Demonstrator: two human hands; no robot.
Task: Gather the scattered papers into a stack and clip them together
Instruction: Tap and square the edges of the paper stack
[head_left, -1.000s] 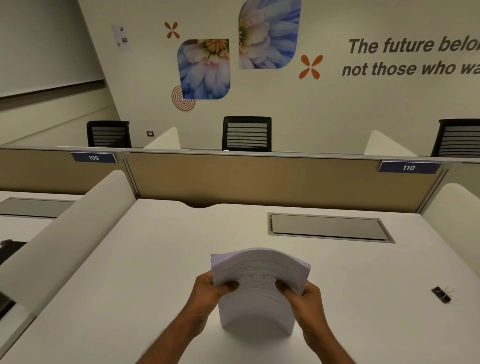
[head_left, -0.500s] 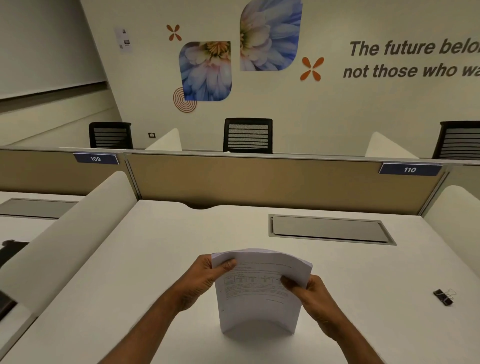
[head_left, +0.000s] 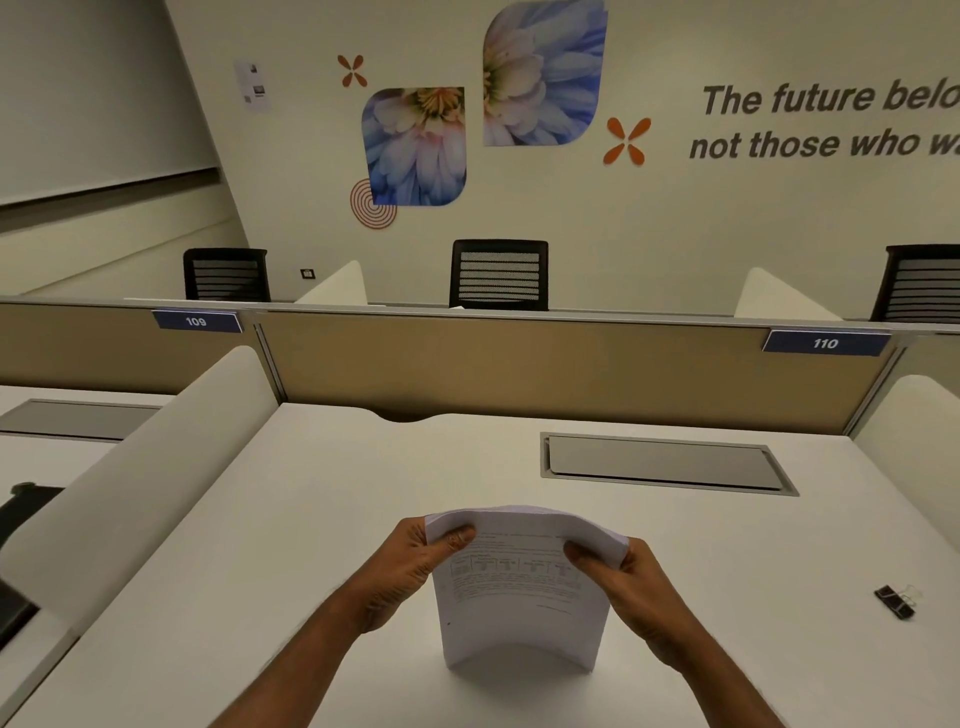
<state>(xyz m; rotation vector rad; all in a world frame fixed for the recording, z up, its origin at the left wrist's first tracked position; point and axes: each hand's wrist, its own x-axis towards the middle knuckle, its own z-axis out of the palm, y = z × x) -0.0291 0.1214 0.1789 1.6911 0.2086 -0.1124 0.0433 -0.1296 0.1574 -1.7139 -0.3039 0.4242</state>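
Observation:
A stack of white printed papers (head_left: 522, 608) stands upright on its bottom edge on the white desk (head_left: 291, 519), bowed into an arch. My left hand (head_left: 410, 564) grips its upper left corner, thumb on the front sheet. My right hand (head_left: 631, 584) grips the upper right corner the same way. A black binder clip (head_left: 894, 601) with silver handles lies on the desk far to the right, apart from both hands.
A grey cable hatch (head_left: 665, 462) is set into the desk behind the papers. A tan partition (head_left: 519, 364) closes the back. White curved dividers stand at the left (head_left: 140, 478) and right (head_left: 914, 431). Black chairs sit beyond the partition.
The stack has stayed upright on the desk, with its top edge lowered slightly. Both hands keep their hold on the top corners, the left one shifted a little higher on its corner.

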